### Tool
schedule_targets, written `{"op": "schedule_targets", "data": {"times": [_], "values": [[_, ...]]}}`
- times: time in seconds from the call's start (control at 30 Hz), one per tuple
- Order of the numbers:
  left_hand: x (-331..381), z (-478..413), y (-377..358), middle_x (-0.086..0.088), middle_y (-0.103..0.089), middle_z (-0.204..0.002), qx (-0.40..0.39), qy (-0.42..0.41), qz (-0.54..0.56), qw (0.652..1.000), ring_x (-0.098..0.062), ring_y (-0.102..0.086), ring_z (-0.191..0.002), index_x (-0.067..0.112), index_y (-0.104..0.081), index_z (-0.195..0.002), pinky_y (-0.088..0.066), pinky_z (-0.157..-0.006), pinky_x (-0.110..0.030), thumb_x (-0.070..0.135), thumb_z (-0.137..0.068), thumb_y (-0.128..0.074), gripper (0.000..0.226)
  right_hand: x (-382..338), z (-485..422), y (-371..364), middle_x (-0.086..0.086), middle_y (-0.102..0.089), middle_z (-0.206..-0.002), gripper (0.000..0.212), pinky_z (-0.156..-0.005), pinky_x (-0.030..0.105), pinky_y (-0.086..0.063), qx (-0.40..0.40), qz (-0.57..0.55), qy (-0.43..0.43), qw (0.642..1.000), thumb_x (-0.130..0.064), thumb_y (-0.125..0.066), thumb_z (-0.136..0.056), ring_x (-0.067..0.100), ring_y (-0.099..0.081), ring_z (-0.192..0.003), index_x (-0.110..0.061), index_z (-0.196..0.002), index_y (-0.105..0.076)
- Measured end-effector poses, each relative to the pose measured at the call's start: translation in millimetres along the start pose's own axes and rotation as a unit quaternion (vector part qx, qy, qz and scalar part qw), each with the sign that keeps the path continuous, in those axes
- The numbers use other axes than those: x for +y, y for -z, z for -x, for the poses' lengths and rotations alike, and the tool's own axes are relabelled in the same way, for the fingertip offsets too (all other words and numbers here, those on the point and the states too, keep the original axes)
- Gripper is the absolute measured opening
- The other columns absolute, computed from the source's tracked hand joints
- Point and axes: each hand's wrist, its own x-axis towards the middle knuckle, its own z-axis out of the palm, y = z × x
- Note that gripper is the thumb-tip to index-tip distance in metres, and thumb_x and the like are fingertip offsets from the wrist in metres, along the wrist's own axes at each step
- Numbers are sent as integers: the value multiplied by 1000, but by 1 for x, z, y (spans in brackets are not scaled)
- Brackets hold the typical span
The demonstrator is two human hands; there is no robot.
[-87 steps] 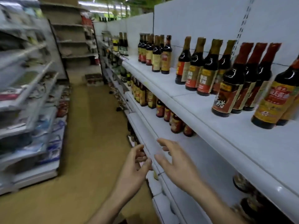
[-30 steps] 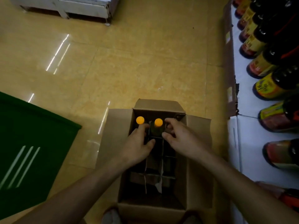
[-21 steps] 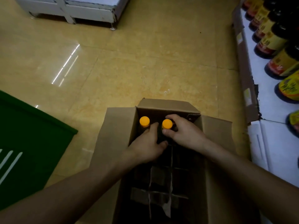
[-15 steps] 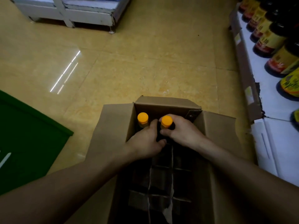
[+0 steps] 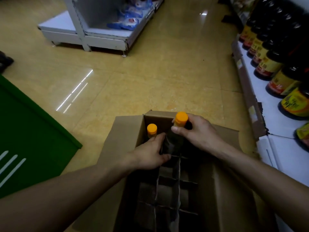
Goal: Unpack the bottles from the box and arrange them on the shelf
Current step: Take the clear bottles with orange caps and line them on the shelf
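Head view, looking down into the aisle.

The cardboard box [image 5: 123,131] stands open on the yellow tiled floor [image 5: 150,72], flaps folded out. Inside is a cardboard divider [image 5: 168,181] that forms a grid of cells. The near cells look dark, and I cannot make out anything in them.

Two dark bottles with orange caps are in the far row of the box. The left bottle [image 5: 151,130] sits low in its cell, its cap about level with the box rim. The right bottle [image 5: 181,118] sits higher, cap and neck well above the rim, with its body partly out of the cell.

My right hand [image 5: 199,133] pinches the right bottle's neck just under the cap, thumb on the near side and fingers wrapped round the far side.

My left hand [image 5: 148,156] reaches into the box with its fingers bent down. The index finger lies against the left bottle below its cap and the thumb is at the divider edge. I cannot tell whether it grips that bottle or only presses on the divider.

To the right runs the white shelf [image 5: 274,118], carrying a row of dark labelled bottles [image 5: 267,64]. A green mat [image 5: 25,131] lies at the left. Across the aisle is the base of a white rack [image 5: 93,39] with blue packets [image 5: 130,17] on it.
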Motion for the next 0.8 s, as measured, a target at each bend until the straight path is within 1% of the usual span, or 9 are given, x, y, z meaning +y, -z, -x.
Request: {"op": "schedule_targets", "data": {"times": [0.07,0.2,0.3,0.33,0.43,0.5,0.57,0.67,0.8], "values": [[2,0,-1,2,-35,-161,11,-4,22,1000,-19,-40,-146,31,-18,-158,-35,-114,-28,31,-98,-64,75,-13,5,13,-7,-68,-109,24,-86,36,-51,23,-7,27,999,-46,-68,-91,14,-62,-104,-27,-107,-66],[5,-3,-3,6,-41,-158,31,-13,92,995,-17,-41,-146,38,-12,-158,-37,-112,-27,37,-96,-67,83,-41,20,33,-7,-71,-104,44,-90,43,-56,77,-12,84,993,-61,-60,-83,11,-66,-101,-24,-104,-68],[7,0,0,14,-47,-149,32,-34,127,991,-4,-45,-132,41,-14,-156,-37,-90,-6,39,-93,-69,84,-57,28,45,-9,-70,-101,34,-84,33,-55,92,-16,108,990,-53,-62,-90,4,-64,-96,-22,-103,-68],[8,1,1,17,-48,-144,32,-41,136,989,0,-44,-127,42,-14,-155,-35,-84,-5,41,-91,-71,86,-62,31,49,-10,-69,-101,32,-82,29,-53,97,-20,114,989,-51,-62,-91,2,-63,-96,-22,-103,-67],[9,4,1,29,-51,-131,24,-54,169,984,6,-52,-118,46,-19,-150,-40,-82,-4,46,-83,-79,90,-71,35,58,-12,-68,-103,30,-80,22,-46,103,-52,125,985,-48,-61,-94,-2,-60,-97,-21,-106,-68],[9,5,2,26,-59,-129,20,-60,192,979,3,-57,-120,45,-29,-146,-49,-91,-11,46,-77,-85,89,-74,35,63,-12,-71,-101,27,-81,23,-47,103,-86,132,982,-47,-60,-95,-2,-63,-97,-24,-104,-69],[8,6,3,19,-64,-130,21,-63,217,974,-4,-60,-124,44,-36,-143,-51,-106,-29,42,-72,-90,90,-75,33,65,-7,-75,-99,23,-84,29,-53,108,-131,144,975,-43,-60,-97,1,-69,-95,-23,-102,-71],[10,9,6,14,-68,-127,33,-77,252,964,-8,-65,-120,41,-43,-139,-53,-106,-40,33,-70,-93,86,-75,32,66,-2,-77,-100,26,-89,36,-58,119,-201,163,959,-46,-61,-94,7,-72,-97,-24,-103,-71],[13,13,8,5,-71,-127,26,-81,319,944,-14,-68,-119,30,-48,-136,-52,-107,-45,26,-66,-94,84,-73,31,67,0,-77,-106,36,-88,31,-58,107,-284,172,937,-43,-57,-90,11,-73,-104,-22,-117,-67]]}}
